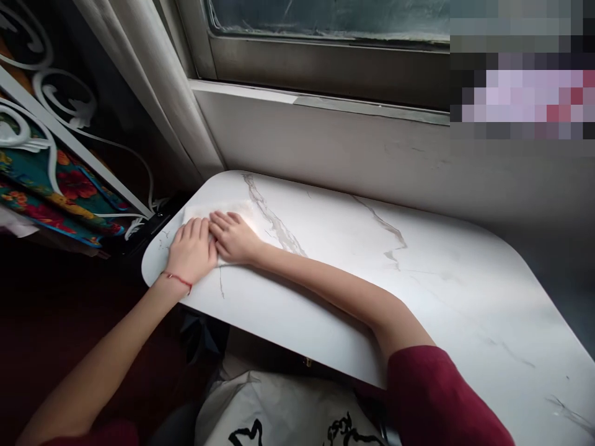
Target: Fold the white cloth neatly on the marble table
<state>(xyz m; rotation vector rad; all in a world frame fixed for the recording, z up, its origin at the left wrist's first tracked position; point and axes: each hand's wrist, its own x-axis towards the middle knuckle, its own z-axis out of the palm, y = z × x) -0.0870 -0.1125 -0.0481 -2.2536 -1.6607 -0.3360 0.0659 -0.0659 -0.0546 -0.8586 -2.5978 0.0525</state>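
A thin white cloth or tissue lies on the left end of a white marble-patterned table; its exact kind is hard to tell. My left hand, with a red string bracelet at the wrist, lies flat on the cloth's left part. Beside it my right hand rests palm down on the cloth, fingers stretched toward the left hand and touching or nearly touching it. Both hands cover much of the cloth.
The table's long back edge runs along a wall below a window. A pale curtain hangs behind its left end. To the left stands a white scrolled metal frame with flowered fabric. A light bag-like cloth with black drawings is below the front edge.
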